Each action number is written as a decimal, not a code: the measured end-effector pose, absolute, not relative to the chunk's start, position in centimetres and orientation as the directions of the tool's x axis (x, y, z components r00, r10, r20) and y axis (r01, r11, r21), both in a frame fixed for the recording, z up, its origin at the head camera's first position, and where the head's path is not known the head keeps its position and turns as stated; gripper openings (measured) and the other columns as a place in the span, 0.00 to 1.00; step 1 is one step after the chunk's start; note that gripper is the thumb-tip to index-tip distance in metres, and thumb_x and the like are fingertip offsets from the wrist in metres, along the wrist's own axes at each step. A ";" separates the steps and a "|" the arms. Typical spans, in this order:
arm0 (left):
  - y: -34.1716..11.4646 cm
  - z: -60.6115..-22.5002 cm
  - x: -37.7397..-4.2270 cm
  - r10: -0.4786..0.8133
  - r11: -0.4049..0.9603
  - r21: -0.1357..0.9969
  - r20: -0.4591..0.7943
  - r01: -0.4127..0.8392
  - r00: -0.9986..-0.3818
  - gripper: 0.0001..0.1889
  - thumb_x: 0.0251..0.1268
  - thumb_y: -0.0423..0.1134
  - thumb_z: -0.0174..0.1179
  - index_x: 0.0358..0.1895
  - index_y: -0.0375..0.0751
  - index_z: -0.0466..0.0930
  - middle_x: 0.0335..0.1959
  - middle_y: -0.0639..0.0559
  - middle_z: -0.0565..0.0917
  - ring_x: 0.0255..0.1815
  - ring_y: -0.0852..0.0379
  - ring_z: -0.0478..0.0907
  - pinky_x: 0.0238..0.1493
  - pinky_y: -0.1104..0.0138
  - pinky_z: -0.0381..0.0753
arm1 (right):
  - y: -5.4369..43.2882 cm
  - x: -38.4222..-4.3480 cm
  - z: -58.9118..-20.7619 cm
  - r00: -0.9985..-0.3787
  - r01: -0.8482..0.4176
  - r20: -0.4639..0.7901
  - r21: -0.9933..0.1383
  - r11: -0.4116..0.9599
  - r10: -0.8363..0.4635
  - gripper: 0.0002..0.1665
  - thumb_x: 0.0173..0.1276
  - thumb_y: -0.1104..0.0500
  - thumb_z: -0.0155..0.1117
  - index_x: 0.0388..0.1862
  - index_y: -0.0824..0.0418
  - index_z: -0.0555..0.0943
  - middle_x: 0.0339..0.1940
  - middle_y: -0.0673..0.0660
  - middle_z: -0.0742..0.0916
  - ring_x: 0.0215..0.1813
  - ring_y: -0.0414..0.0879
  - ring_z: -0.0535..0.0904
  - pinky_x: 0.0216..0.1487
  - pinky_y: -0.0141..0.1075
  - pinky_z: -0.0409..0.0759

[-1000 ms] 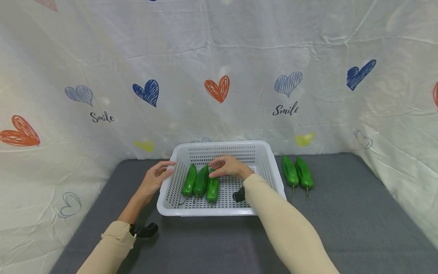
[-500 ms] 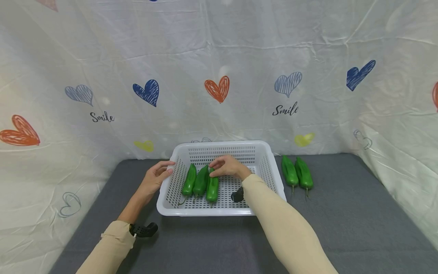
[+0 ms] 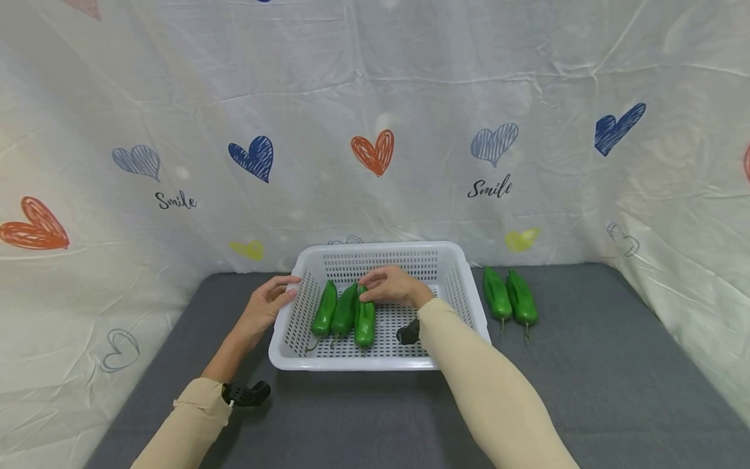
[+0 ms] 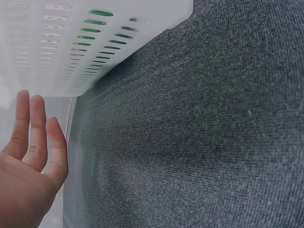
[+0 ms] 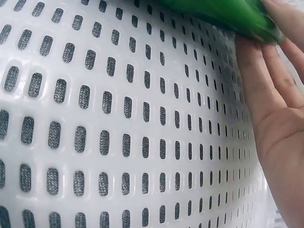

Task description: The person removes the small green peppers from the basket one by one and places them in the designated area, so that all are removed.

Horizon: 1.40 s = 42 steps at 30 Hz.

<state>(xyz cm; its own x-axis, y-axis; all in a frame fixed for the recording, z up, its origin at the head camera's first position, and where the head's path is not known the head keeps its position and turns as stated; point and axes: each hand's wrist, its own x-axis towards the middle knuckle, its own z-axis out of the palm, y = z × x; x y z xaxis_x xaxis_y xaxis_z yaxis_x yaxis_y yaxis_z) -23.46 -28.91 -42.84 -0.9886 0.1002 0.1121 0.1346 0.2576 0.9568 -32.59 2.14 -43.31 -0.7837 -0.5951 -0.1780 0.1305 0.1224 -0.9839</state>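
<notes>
In the head view, a white perforated plastic basket (image 3: 357, 365) holds three long green peppers lying side by side, stems toward the person. My right hand (image 3: 395, 285) reaches inside and pinches the far tip of the rightmost pepper (image 3: 364, 327) between thumb and fingers. That pepper (image 5: 232, 16) also shows between the thumb and fingers in the right wrist view. Left of it lie a middle pepper (image 3: 344, 316) and a left pepper (image 3: 325, 312). My left hand (image 3: 263, 311) touches the basket's left rim, its fingers fairly straight; the left wrist view shows several fingers beside the wall.
Two more green peppers, one (image 3: 497, 296) beside the other (image 3: 523, 299), lie on the grey cloth (image 3: 603, 365) right of the basket. A white curtain (image 3: 410, 202) printed with hearts hangs behind the table. Both wrists wear black devices.
</notes>
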 end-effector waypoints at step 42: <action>-28.8 -42.8 -23.4 0.096 0.269 0.954 0.108 0.130 -0.990 0.21 0.78 0.43 0.58 0.68 0.39 0.73 0.61 0.33 0.76 0.48 0.50 0.81 0.42 0.60 0.83 | 2.0 -33.1 -41.4 -0.791 0.087 -0.041 -0.995 -0.046 -0.610 0.29 0.68 0.70 0.70 0.68 0.71 0.76 0.64 0.65 0.81 0.56 0.55 0.83 0.53 0.49 0.81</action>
<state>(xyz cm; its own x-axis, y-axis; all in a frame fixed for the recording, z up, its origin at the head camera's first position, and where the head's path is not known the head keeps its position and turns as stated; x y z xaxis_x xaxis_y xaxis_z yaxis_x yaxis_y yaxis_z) -23.42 -28.84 -42.82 -0.9896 0.0957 0.1078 0.1299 0.2690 0.9543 -33.05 1.97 -41.37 -0.7909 -0.6105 -0.0413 0.0872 -0.0457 -0.9951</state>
